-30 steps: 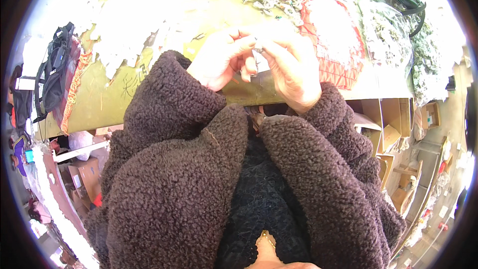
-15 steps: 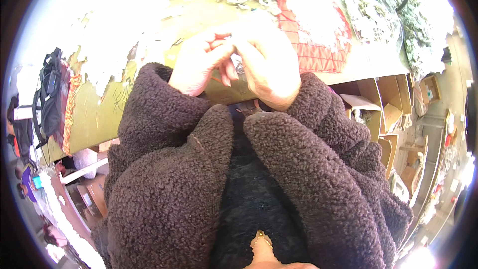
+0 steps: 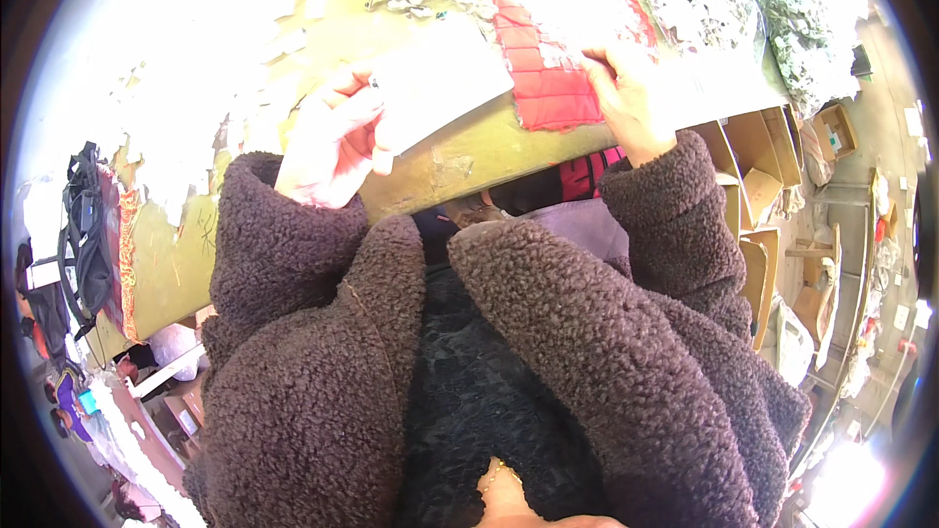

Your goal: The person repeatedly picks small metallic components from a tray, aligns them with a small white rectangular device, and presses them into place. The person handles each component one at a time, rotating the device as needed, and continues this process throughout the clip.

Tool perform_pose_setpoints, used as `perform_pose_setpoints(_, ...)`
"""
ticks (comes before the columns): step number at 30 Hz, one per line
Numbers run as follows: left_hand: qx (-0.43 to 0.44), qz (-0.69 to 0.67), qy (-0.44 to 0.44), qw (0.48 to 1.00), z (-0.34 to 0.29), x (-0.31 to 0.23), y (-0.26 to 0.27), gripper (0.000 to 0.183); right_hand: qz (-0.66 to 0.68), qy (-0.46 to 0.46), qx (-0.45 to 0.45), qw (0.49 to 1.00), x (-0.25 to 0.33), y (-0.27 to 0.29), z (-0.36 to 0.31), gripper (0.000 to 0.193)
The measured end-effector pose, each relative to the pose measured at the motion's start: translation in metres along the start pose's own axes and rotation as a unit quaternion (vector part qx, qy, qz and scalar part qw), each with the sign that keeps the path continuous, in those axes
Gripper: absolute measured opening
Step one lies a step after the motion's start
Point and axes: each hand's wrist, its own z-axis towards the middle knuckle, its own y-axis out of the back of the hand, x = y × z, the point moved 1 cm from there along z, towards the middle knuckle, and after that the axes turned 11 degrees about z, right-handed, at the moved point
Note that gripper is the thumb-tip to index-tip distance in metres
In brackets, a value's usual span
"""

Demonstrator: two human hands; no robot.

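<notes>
Now our left hand (image 3: 337,142) pinches a small piece (image 3: 375,83), while our right hand (image 3: 634,93), grip unclear, is at the red cloth (image 3: 551,100).

On the table (image 3: 406,191), a cloth (image 3: 553,103) lies between a sheet (image 3: 445,78) and a bag (image 3: 696,5).

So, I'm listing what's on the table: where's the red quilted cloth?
In the head view, the red quilted cloth lies just right of top centre, between the white sheet and the right hand.
</notes>
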Motion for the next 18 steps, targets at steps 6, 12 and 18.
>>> perform_pose_setpoints(6, 0.001, -0.012, -0.004, 1.0, 0.0, -0.005, -0.008, 0.024, -0.129, 0.086, 0.028, 0.988, -0.005, -0.015, 0.002, 0.012)
perform_pose_setpoints(12, 0.004, -0.012, 0.028, 1.0, 0.0, -0.001, -0.007, 0.022, -0.099, 0.065, 0.017, 0.993, 0.017, -0.01, 0.001, 0.01)
perform_pose_setpoints(18, 0.046, 0.014, 0.039, 0.998, 0.001, 0.001, -0.007, 0.026, 0.146, 0.16, 0.1, 0.971, 0.078, -0.035, 0.013, 0.024)
